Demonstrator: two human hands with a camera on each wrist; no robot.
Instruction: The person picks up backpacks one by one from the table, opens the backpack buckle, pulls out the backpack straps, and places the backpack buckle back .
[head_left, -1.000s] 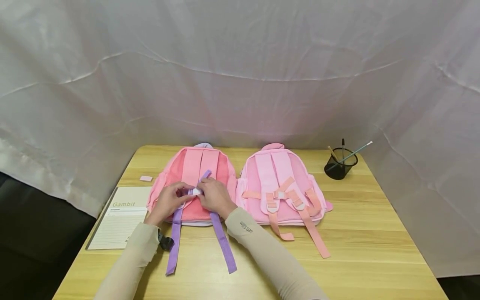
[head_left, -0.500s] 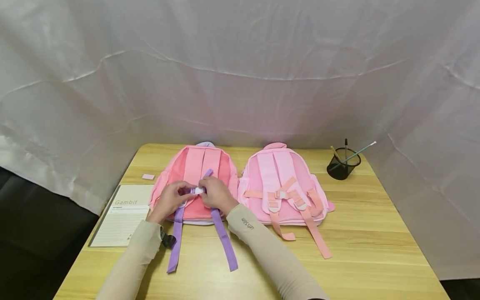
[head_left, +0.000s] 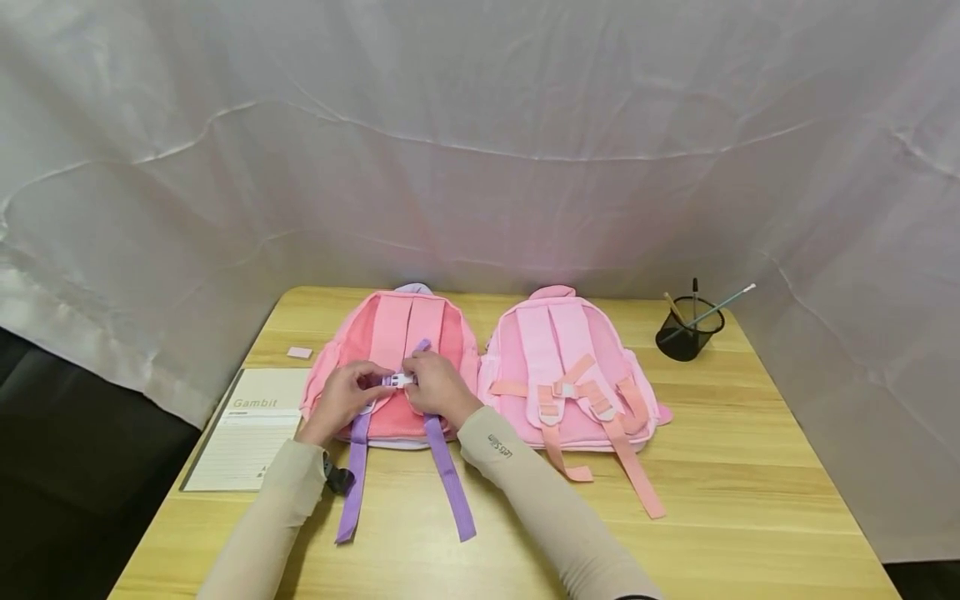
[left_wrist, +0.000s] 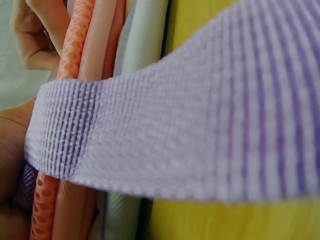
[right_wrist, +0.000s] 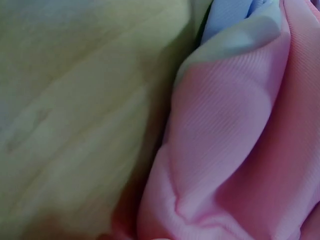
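A coral-pink backpack (head_left: 386,321) lies with its straps up at the left of the table. Over its middle, a white side-release buckle (head_left: 399,380) on purple webbing is held from both sides. My left hand (head_left: 345,398) pinches its left end between thumb and fingers, while my right hand (head_left: 438,385) pinches the right end. Dark gaps show between the buckle's white parts. A loose purple strap (head_left: 453,492) hangs toward the front; another purple strap (left_wrist: 165,135) fills much of the left wrist view. In the right wrist view, only the backpack's pink side (right_wrist: 220,135) shows beside the table.
Against it on the right lies a light pink backpack (head_left: 531,333) with peach straps and a fastened buckle. A notebook (head_left: 247,450) and a small pink eraser (head_left: 299,352) are at the left. A black mesh pen cup (head_left: 682,337) stands back right.
The buckle, earlier a plain white patch between my fingers, now shows more of itself with dark gaps. My right hand has shifted slightly right. The whole head view has drifted a little.
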